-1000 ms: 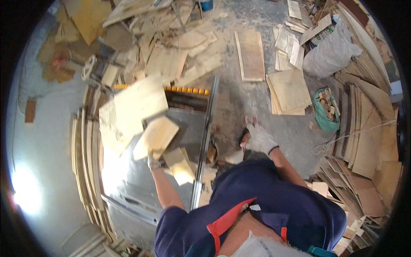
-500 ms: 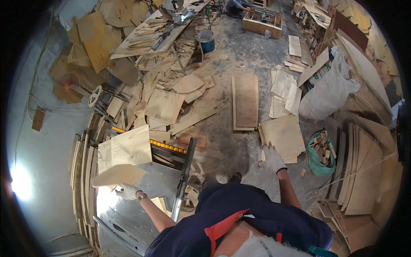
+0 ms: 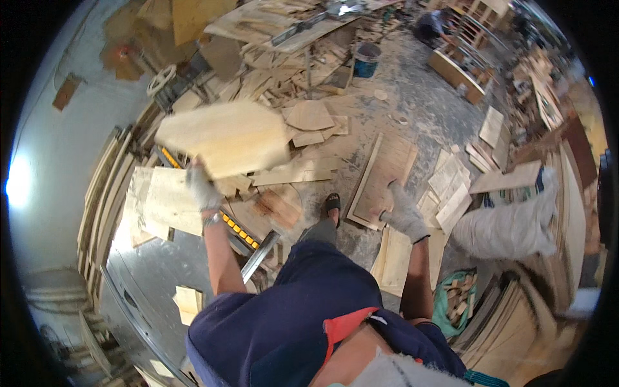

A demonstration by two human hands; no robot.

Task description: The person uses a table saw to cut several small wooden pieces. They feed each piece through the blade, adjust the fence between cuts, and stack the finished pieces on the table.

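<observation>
My left hand (image 3: 204, 188), in a pale work glove with a watch at the wrist, is closed on the near edge of a thin plywood piece (image 3: 225, 137) with angled corners. The piece is raised in the air and slightly blurred. Below it, more plywood sheets (image 3: 174, 201) lie on a grey metal machine table (image 3: 148, 271) beside a yellow-marked rail (image 3: 240, 233). My right hand (image 3: 406, 216), also gloved, has its fingers apart with nothing in them. In the picture it overlaps a long board (image 3: 390, 164) and a stack of plywood (image 3: 390, 261) on the floor; whether it touches either, I cannot tell.
Wood offcuts (image 3: 309, 116) are heaped ahead, near a blue bucket (image 3: 367, 61). To the right are a white sack (image 3: 506, 222), a green bag of wood blocks (image 3: 454, 300) and leaning sheets (image 3: 509, 322). Another person (image 3: 431, 29) crouches far off by a wooden frame (image 3: 456, 76).
My left hand has lifted the angled plywood piece up and forward from the machine table. My right hand has come off the plywood stack's edge. The view has turned.
</observation>
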